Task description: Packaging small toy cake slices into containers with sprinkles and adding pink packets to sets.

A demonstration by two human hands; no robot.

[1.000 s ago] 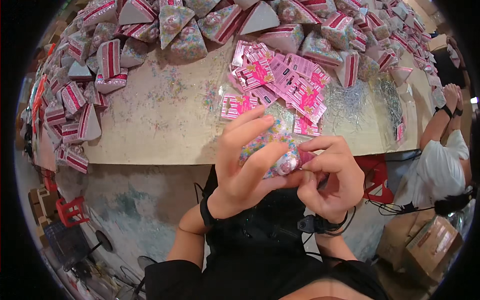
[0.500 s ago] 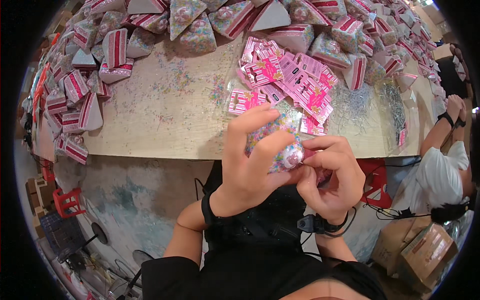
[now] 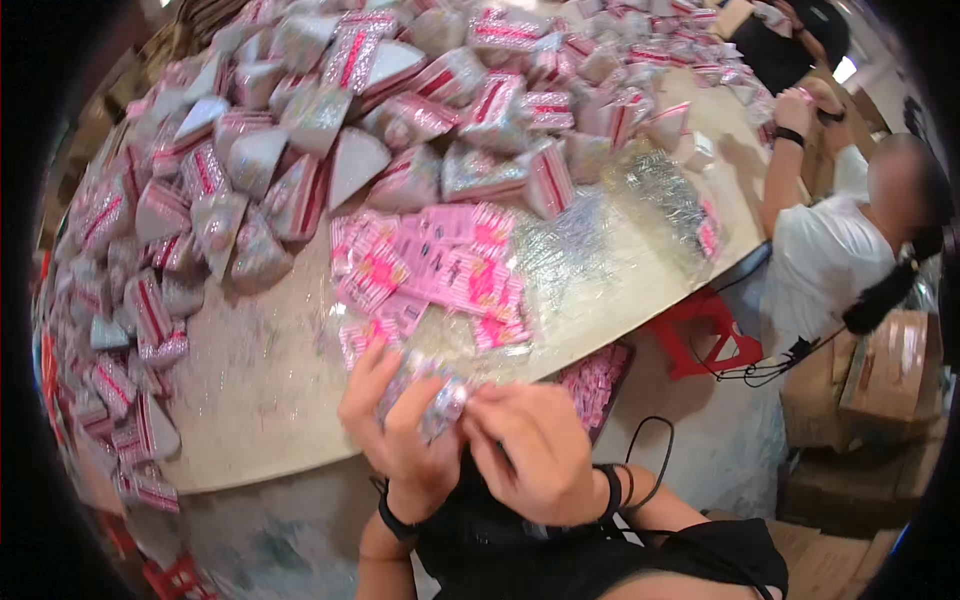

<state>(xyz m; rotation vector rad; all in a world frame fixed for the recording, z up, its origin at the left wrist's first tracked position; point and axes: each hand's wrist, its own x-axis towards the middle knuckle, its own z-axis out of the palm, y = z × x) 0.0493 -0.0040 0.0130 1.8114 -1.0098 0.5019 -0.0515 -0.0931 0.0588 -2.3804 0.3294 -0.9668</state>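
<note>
Your left hand curls around shiny small packet; your right hand pinches its edge, above bench.

Pink-and-white labels lie mid-table; far packets glitter silver with red-striped pink bands; the table is beige; right, a red stool.

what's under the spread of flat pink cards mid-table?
The pink cards lie on the pale table, partly on a layer of clear glittery plastic bags spreading rightward. Whatever is directly under the overlapping cards is covered. Both hands hold a small clear packet nearer.
</note>
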